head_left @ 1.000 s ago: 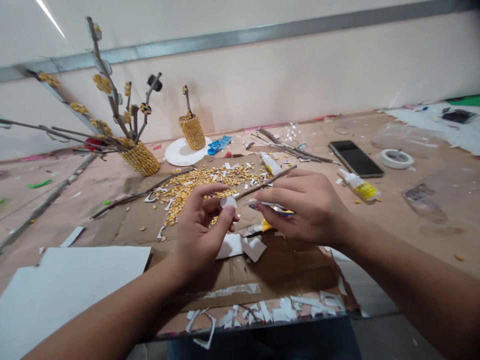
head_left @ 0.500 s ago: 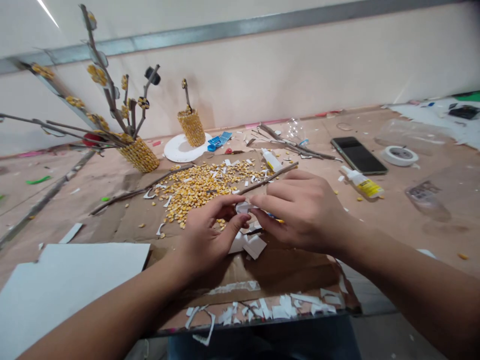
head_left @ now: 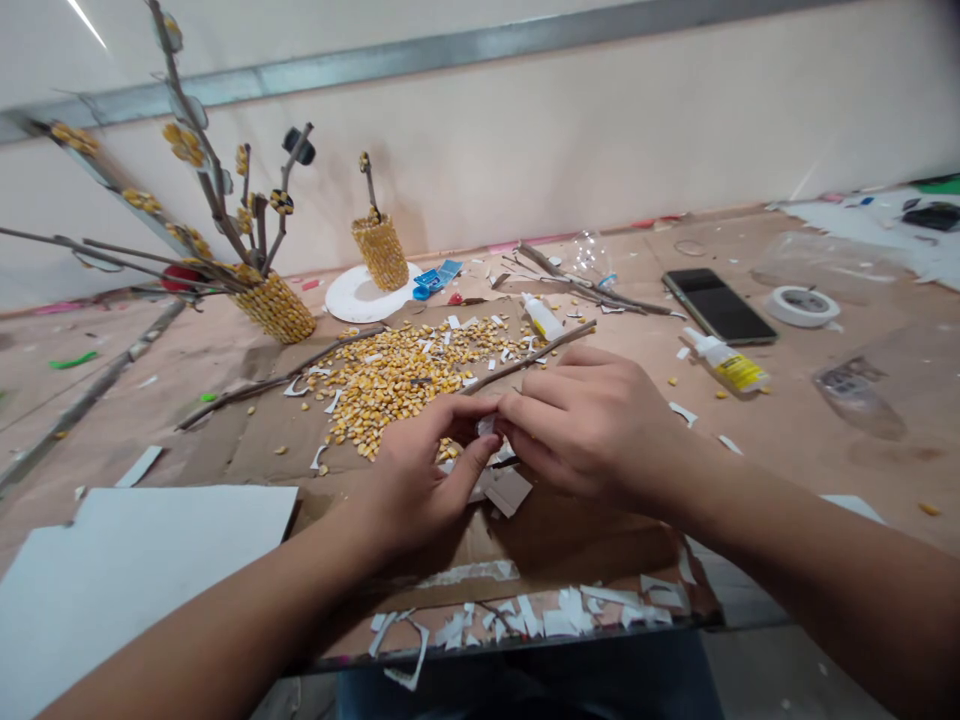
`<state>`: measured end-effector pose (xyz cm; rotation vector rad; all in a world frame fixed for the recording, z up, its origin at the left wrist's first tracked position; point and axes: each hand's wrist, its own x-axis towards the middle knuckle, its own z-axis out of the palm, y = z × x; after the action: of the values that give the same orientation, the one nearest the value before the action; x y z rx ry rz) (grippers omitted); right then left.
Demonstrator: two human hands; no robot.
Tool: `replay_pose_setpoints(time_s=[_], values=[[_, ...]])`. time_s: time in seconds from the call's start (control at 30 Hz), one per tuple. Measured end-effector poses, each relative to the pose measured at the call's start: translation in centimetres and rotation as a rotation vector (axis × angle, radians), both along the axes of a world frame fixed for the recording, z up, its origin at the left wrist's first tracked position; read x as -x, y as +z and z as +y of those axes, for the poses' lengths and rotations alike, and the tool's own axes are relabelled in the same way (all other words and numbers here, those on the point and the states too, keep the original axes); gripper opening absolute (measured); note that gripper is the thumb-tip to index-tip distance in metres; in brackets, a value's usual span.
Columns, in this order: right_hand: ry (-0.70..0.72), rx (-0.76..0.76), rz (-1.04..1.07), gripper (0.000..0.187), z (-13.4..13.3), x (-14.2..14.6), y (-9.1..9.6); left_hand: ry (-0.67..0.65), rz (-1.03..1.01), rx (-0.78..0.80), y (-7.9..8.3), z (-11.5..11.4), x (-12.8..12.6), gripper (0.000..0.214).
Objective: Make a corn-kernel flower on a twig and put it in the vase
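My left hand and my right hand meet fingertip to fingertip over a brown cardboard sheet. Both pinch a small white paper piece between them; most of it is hidden by the fingers. Just beyond the hands lies a pile of yellow corn kernels mixed with white paper scraps. A long thin twig runs from the pile toward the right, behind my right hand. More white paper offcuts lie right under the hands.
A kernel-covered vase with branches leans at left; a second one stands on a white disc. Glue bottles, a phone, a tape roll, white card at front left, paper shreds along the table edge.
My left hand held a small white disc up alone; both hands have since come together and lowered, now pinching the paper piece jointly. The blue-and-yellow item seen in my right hand is no longer visible.
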<state>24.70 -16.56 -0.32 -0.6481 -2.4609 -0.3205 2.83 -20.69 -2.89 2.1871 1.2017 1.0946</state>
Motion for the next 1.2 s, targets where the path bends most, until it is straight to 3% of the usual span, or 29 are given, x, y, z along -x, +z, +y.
replay_pose_setpoints(time_s=[0.27, 0.4, 0.77, 1.03, 1.2], values=[[-0.015, 0.001, -0.038, 0.024, -0.1, 0.3, -0.3, 0.074, -0.012, 0.111, 0.3, 0.1, -0.3, 0.015], [-0.085, 0.12, 0.019, 0.026, 0.2, 0.2, -0.8, 0.138, -0.017, 0.151, 0.4, 0.6, -0.3, 0.009], [-0.176, 0.453, 0.048, 0.019, -0.1, 1.1, -1.3, 0.149, -0.127, 0.299, 0.0, 1.1, -0.3, 0.006], [-0.196, 0.391, 0.056, 0.014, -0.4, 1.2, -1.6, 0.101, 0.057, 0.178, 0.7, 0.9, -0.3, 0.011], [-0.117, 0.322, 0.09, 0.015, -0.7, 1.2, -1.5, 0.097, 0.008, 0.188, 1.1, 1.0, -0.4, 0.011]])
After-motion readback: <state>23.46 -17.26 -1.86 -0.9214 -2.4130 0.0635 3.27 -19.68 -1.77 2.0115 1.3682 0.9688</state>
